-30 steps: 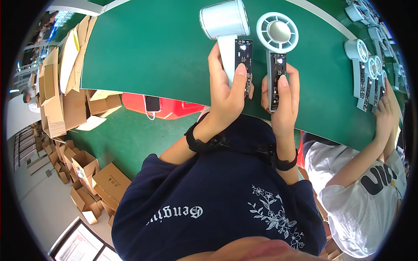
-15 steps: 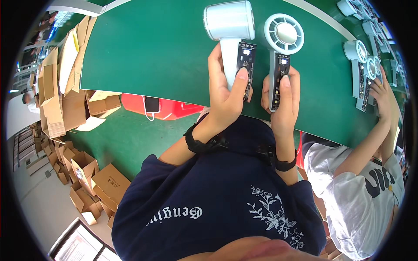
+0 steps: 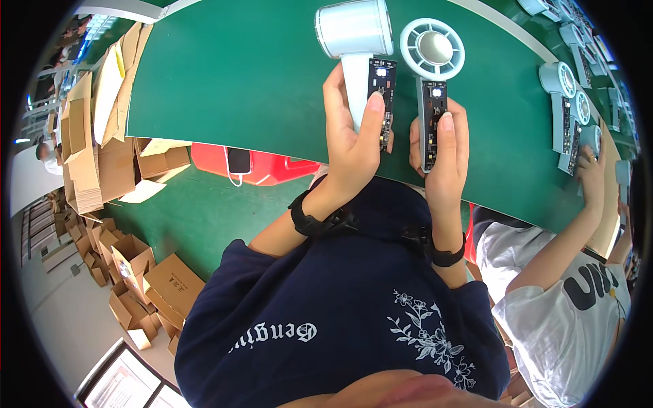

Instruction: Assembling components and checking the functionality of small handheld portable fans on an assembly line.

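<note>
My left hand is wrapped round the handle of a pale blue handheld fan, its round head up and turned to the side. A black circuit board shows along that handle, with lit white lights near its top and my thumb pressed on it. In my right hand is a second pale blue handheld fan, its spoked ring face and silver centre toward me. The dark circuit board in its handle is exposed and lit too, and my thumb rests on its edge. Both fans are upright above the green table.
Several similar fans lie at the table's right side, where a co-worker's hand reaches among them. Opened cardboard boxes stand at the left. A red stool with a phone on it sits beside the green table.
Both held fans have shifted slightly left and up. The co-worker's near arm has moved down, and a fan now shows in their other hand at the far right.
</note>
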Available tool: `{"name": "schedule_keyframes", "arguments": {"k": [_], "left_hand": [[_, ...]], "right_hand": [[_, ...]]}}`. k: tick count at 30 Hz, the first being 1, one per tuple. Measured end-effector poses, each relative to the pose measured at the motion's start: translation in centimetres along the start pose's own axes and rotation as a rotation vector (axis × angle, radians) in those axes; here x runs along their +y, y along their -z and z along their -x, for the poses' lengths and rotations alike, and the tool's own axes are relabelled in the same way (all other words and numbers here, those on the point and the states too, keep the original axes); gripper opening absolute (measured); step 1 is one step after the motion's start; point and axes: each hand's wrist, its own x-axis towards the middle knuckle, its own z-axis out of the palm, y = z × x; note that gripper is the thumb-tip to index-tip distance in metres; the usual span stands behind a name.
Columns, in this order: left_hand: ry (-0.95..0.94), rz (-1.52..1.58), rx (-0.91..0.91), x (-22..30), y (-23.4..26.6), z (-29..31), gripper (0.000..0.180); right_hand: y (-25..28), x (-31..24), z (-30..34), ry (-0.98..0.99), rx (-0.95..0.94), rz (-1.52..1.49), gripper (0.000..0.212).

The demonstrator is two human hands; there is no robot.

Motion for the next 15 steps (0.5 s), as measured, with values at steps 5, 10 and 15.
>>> {"name": "schedule_keyframes", "arguments": {"k": [5, 10, 15], "left_hand": [[0.017, 0.039, 0.028, -0.09, -0.27, 0.08, 0.043], [0.020, 0.087, 0.004, -0.09, -0.04, 0.08, 0.052], [0.056, 0.129, 0.022, 0.25, -0.15, -0.26, 0.050]], "right_hand": [[-0.07, -0.27, 0.04, -0.063, 0.045, -0.080, 0.032], [-0.12, -0.30, -0.06, -0.071, 0.060, -0.080, 0.031], [0.01, -0.59, -0.06, -0.051, 0.053, -0.119, 0.032]]}}
